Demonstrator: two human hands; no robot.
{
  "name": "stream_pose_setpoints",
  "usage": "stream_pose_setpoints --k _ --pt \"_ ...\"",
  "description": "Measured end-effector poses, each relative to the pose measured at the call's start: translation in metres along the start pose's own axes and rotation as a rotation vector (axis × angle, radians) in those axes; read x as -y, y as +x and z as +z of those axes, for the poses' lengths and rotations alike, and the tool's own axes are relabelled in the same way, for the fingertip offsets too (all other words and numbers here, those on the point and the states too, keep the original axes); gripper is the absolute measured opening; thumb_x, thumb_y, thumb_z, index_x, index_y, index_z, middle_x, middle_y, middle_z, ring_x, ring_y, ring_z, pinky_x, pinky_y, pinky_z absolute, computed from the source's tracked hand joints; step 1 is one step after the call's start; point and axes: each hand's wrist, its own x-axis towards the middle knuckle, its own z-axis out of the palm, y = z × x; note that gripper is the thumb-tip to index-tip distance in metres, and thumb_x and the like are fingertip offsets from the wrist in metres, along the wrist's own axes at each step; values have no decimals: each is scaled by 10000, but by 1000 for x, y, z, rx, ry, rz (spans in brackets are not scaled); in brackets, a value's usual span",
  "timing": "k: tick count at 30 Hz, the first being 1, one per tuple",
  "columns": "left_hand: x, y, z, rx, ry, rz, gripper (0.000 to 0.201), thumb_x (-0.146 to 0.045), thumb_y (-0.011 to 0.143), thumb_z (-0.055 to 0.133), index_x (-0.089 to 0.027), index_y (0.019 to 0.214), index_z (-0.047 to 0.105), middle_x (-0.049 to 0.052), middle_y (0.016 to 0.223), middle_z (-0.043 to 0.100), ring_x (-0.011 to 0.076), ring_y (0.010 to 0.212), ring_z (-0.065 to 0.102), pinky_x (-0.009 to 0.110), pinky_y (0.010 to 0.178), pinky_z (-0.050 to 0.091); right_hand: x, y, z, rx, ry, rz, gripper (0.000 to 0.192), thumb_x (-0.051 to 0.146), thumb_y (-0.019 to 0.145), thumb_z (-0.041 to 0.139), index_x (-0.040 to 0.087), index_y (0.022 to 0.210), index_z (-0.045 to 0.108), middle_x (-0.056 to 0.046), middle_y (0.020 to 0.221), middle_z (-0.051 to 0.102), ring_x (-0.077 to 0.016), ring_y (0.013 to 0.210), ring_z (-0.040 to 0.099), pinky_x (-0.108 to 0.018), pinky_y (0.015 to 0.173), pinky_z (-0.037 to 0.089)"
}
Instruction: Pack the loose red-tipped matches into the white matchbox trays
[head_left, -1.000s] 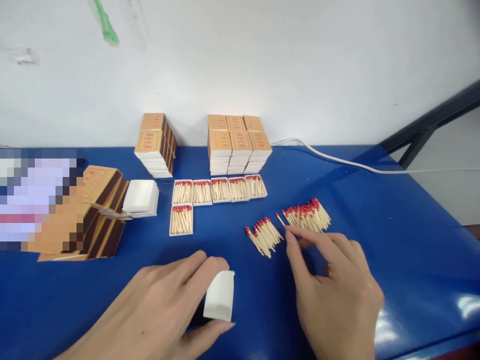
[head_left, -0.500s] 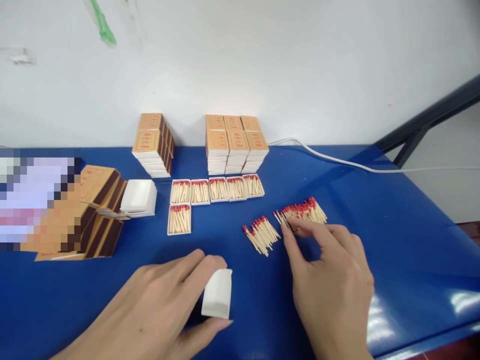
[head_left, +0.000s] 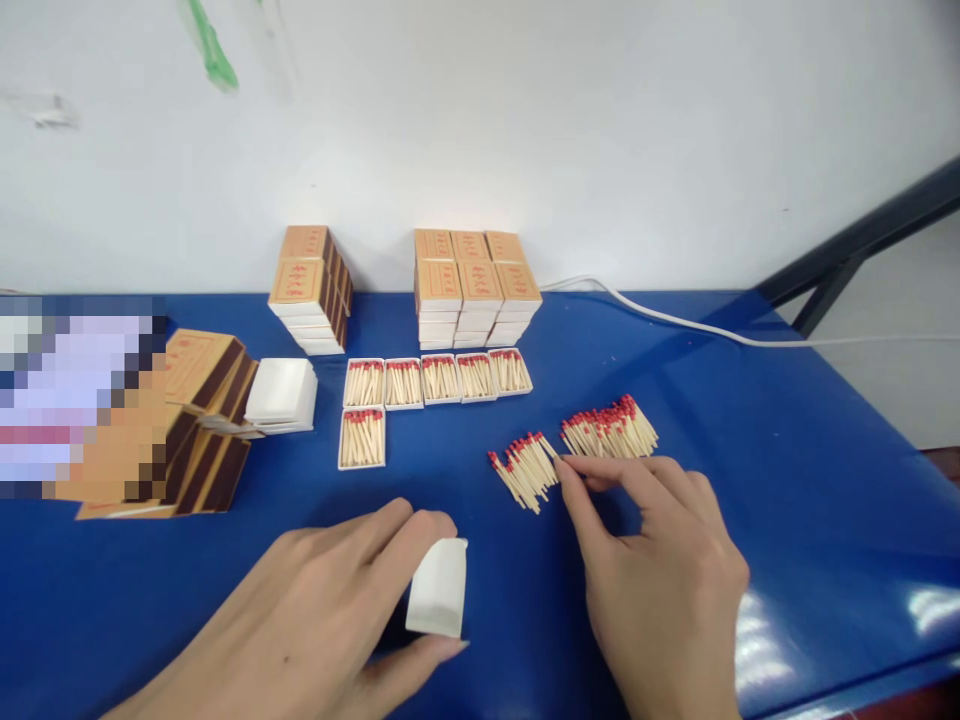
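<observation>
My left hand (head_left: 330, 600) is closed round a white matchbox tray (head_left: 437, 588), gripped between thumb and fingers just above the table. My right hand (head_left: 660, 560) pinches a match at its plain end, the fingertips touching the right edge of a small group of matches (head_left: 529, 472). Those matches lie side by side with their red heads pointing away from me. A larger pile of matches (head_left: 609, 428) lies behind my right fingers. Several trays filled with matches (head_left: 440, 380) form a row, with one more filled tray (head_left: 361, 440) in front at its left end.
Two stacks of closed matchboxes, a left one (head_left: 300, 283) and a wider one (head_left: 460, 285), stand against the wall. White trays (head_left: 280, 392) are stacked beside orange matchbox sleeves (head_left: 202, 370) at the left. A white cable (head_left: 675, 318) crosses the blue table (head_left: 750, 440).
My right hand has drawn a match from the larger pile left and toward me to the small group's edge. My left hand keeps hold of the tray. The view has shifted slightly.
</observation>
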Motion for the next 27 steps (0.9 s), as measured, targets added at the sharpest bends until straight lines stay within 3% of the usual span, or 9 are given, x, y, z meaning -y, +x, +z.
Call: stream_pose_setpoints --k 6,14,27 --pt "0 -2 0 14 10 0 698 -306 838 1010 -319 1382 573 -51 1095 827 267 805 857 383 553 577 2 -1 -3 32 56 14 250 432 1141 711 273 1006 848 -33 931 782 -253 890 644 -377 753 463" --pt "1 1 0 31 25 -7 652 -331 856 983 -316 1386 604 -29 1138 841 268 819 859 367 557 570 -6 0 -3 -60 -46 75 272 447 1128 716 245 1104 896 -72 949 781 -279 885 627 -407 775 464" --pt "1 1 -1 27 -2 -8 672 -318 850 990 -328 1387 586 -46 1122 836 255 825 858 354 587 570 -1 -1 -2 -10 3 30 220 400 1124 731 266 1019 869 -40 921 770 -254 878 631 -383 753 472"
